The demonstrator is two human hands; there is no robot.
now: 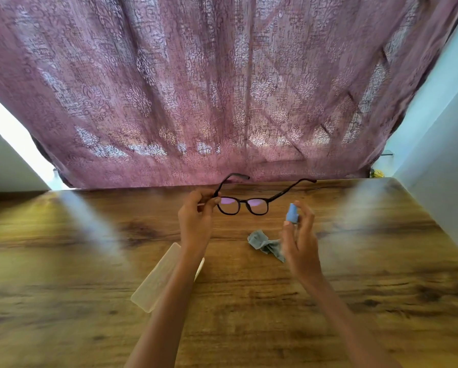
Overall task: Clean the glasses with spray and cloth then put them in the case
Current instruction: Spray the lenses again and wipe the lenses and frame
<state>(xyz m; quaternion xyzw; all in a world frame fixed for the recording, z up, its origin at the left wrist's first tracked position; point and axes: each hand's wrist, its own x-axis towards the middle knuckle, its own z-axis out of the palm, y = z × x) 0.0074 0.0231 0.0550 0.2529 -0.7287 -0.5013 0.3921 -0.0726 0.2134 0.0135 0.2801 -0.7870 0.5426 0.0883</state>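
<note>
Dark-framed glasses [249, 204] with their arms unfolded hang above the wooden table [90, 261], lenses facing me. My left hand [196, 216] pinches them at the left hinge. My right hand [301, 240] holds a small blue spray bottle [292, 213] upright, just right of the glasses and apart from them. A crumpled grey cloth [265, 244] lies on the table below the glasses, partly behind my right hand. A translucent pale case [156, 280] lies on the table, my left forearm crossing over it.
A mauve patterned curtain [222, 88] hangs behind the table's far edge. White walls stand at both sides, the right one [440, 160] close to the table. A small yellow object [377, 173] sits at the far right corner.
</note>
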